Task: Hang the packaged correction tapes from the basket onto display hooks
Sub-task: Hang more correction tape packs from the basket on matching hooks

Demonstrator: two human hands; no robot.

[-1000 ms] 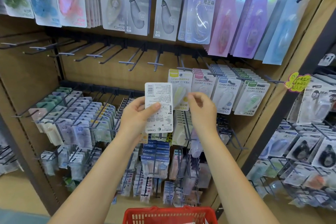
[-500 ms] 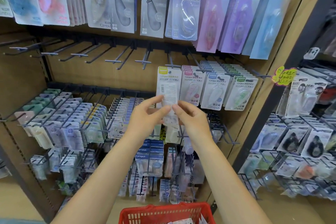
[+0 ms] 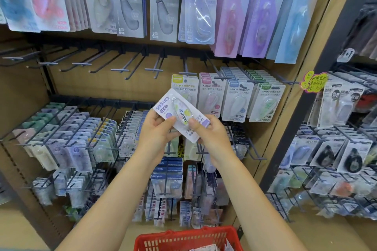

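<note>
Gripping one packaged correction tape (image 3: 181, 115) slantwise between left hand (image 3: 157, 128) and right hand (image 3: 210, 132), in front of the display hooks (image 3: 155, 69) and above the red basket (image 3: 187, 238), its hang hole could miss a hook while tilted.

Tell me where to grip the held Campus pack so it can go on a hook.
Pinch the pack by the flat card edges beside its raised clear blister, from the lower end. It lies tilted, print upside down, so the hang end seems to be by the right hand, opposite the left hand; leave it uncovered.
</note>
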